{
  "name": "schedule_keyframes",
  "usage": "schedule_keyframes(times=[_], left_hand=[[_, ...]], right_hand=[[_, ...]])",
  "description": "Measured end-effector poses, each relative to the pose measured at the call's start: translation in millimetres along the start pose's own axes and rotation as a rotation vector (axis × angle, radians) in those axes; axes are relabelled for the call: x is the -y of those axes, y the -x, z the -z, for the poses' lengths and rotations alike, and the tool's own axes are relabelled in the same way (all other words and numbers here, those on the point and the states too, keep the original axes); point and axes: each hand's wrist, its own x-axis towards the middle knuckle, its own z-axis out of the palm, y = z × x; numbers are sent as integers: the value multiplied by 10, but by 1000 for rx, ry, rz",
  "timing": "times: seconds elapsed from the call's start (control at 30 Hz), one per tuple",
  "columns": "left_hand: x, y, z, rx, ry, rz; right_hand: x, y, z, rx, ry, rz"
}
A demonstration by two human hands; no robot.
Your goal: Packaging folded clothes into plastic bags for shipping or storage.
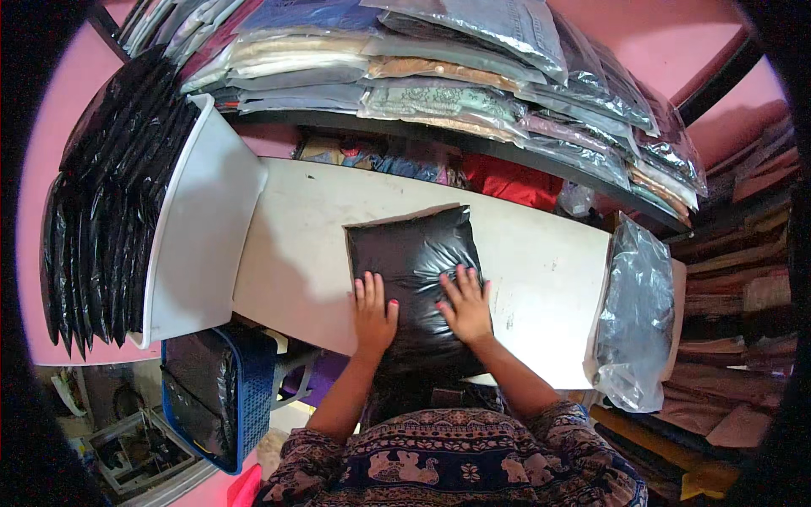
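Observation:
A black plastic mailing bag [405, 253] lies on the white tabletop [298, 209] in front of me, its near end at the table's front edge. It looks filled, and creases run out from under my right hand. My left hand [374, 317] rests flat on the bag's left edge with the fingers pointing away from me. On the bag's right side my right hand [467, 307] presses down, palm low and fingers spread. Neither hand grips anything. What is inside the bag is hidden.
A white bin [209, 228] packed with black plastic packages [108, 203] stands at left. Below it is a blue basket [253, 393]. A clear-bagged item [635, 317] lies at the table's right end. Clear-bagged folded garments [437, 98] fill the shelf [393, 130] behind.

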Motion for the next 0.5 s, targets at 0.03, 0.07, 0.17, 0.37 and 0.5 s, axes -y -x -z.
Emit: schedule_keyframes(times=[0.03,0.07,0.17,0.37,0.5], left_hand=[[96,6,6,-54,8,42],[178,14,8,-63,-13,67],[116,88,68,-107,-22,47],[-191,542,46,139,-37,-276],[-141,454,-3,133,-119,-368]], right_hand=[[-110,20,-14,-40,1,-56],[-227,44,-17,-73,11,-83],[-312,136,26,-110,39,-147],[152,426,8,113,-5,303],[93,343,41,132,29,287]])
